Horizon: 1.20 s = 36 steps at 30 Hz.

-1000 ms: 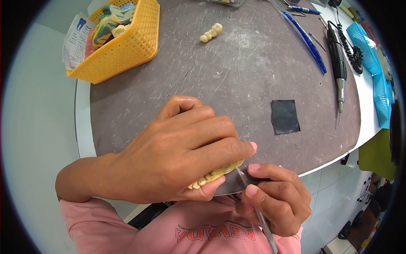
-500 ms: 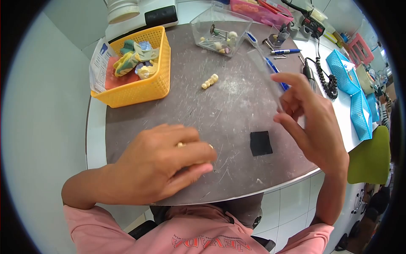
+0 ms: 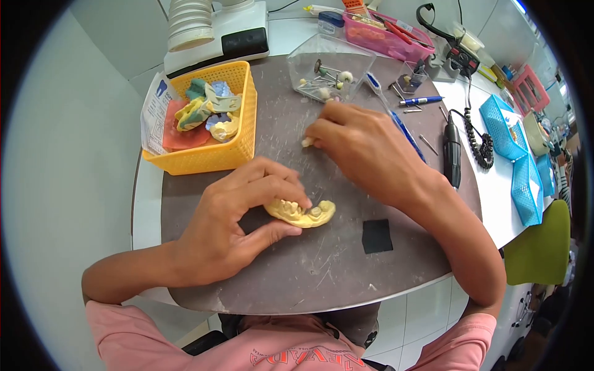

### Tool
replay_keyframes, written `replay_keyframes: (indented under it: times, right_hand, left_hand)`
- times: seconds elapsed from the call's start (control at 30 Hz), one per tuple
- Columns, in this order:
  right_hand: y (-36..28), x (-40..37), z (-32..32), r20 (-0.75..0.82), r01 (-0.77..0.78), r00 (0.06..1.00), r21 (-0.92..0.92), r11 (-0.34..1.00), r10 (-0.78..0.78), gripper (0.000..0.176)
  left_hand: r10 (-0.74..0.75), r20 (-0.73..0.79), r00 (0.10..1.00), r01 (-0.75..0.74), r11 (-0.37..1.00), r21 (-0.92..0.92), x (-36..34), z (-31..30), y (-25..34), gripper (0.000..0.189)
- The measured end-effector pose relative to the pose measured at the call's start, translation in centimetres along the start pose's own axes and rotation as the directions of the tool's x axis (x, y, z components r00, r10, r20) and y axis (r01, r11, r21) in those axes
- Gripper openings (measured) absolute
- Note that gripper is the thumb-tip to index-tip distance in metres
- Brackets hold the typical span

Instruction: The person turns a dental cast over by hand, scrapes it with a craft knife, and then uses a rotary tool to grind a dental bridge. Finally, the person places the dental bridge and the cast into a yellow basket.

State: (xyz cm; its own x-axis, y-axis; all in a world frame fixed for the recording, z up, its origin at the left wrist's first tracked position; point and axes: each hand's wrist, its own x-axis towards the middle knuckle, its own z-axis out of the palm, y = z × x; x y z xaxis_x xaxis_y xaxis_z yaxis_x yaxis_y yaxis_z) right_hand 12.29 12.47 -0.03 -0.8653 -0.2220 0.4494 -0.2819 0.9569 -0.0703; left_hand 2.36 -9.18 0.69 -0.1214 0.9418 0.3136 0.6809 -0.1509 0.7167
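Left hand: the left hand (image 3: 229,232) sits in the lower left of the middle of the frame. Its grip is closed on the dental cast (image 3: 301,213), thumb below and fingertips on top.
Dental cast: a yellow arch with teeth, now lying on the grey desk (image 3: 322,272) at frame centre. A second ago it was held up close to the chest.
Right hand: the right hand (image 3: 365,145) was working a thin tool at the cast, then lifted into the air at the right. It has now come down in the upper middle of the frame, and no tool shows in it.
Right grip: the fingers are curled with their tips on the pale tooth row (image 3: 306,142). Whether they pinch it or only touch it cannot be told.
Tooth row: it lies on the desk just above the cast, apart from it.
What the change means: the work on the cast with the tool has stopped, and attention has moved to the loose tooth row while the cast is steadied.
Around: a yellow basket (image 3: 204,157) at the upper left, a clear box (image 3: 328,68) at the top, a black square (image 3: 377,235) just right of the cast, and a handpiece (image 3: 453,148) at the right.
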Motion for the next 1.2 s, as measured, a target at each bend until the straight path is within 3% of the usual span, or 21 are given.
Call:
replay_keyframes:
  times: [0.07,0.13,0.2,0.23,0.27,0.37,0.4,0.5,0.8,1.03,1.2]
  right_hand:
    - [-0.5,-0.5,-1.3,-0.144,-0.181,0.967,0.2,0.963,0.211,0.01]
    - [-1.0,-1.1,-3.1,-0.172,-0.207,0.948,0.302,0.93,0.267,0.013]
    - [-1.6,-1.9,-4.7,0.128,-0.497,0.822,0.635,0.591,0.555,0.013]
    - [-1.6,-2.4,-4.9,0.205,-0.507,0.798,0.737,0.447,0.567,0.017]
    - [-1.7,-2.6,-4.8,0.205,-0.508,0.797,0.735,0.448,0.568,0.017]
    - [-2.3,-2.6,-4.7,0.335,-0.493,0.776,0.851,0.181,0.534,0.022]
    - [-2.4,-2.6,-4.6,0.345,-0.498,0.773,0.85,0.172,0.533,0.022]
    - [-2.7,-2.5,-4.2,0.237,-0.424,0.864,0.82,0.385,0.445,0.021]
    - [-3.0,-2.5,-4.1,0.185,-0.394,0.884,0.791,0.469,0.43,0.018]
    - [-3.1,-2.6,-4.1,0.22,-0.427,0.87,0.784,0.45,0.441,0.019]
    - [-3.0,-2.7,-3.8,0.192,-0.367,0.912,0.778,0.51,0.362,0.02]
  left_hand:
    - [-0.063,-0.02,0.998,0.059,0.988,-0.145,0.8,0.3,-0.3,0.028]
    - [-0.07,0.031,0.997,0.074,0.985,-0.158,1.7,-0.1,-0.3,0.03]
    - [-0.07,0.098,0.993,0.086,0.982,-0.169,2.3,0.2,-0.9,0.032]
    - [-0.076,0.079,0.994,0.098,0.94,-0.328,2.4,0.8,-1.5,0.038]
    - [-0.084,0.064,0.994,0.104,0.872,-0.479,2.6,1.2,-1.9,0.044]
    - [0.009,0.096,0.995,0.037,0.886,-0.462,2.8,1.1,-2.9,0.054]
    - [0.001,0.099,0.995,0.046,0.883,-0.467,2.9,1.0,-3.0,0.054]
    - [-0.013,0.088,0.996,0.055,0.866,-0.496,3.0,0.9,-3.0,0.055]
    - [0.032,0.087,0.996,0.018,0.855,-0.519,2.8,0.8,-3.1,0.056]
    - [0.051,0.082,0.995,-0.004,0.872,-0.49,2.7,0.8,-3.0,0.058]
    - [0.056,0.083,0.995,-0.009,0.876,-0.482,2.7,0.7,-3.0,0.057]
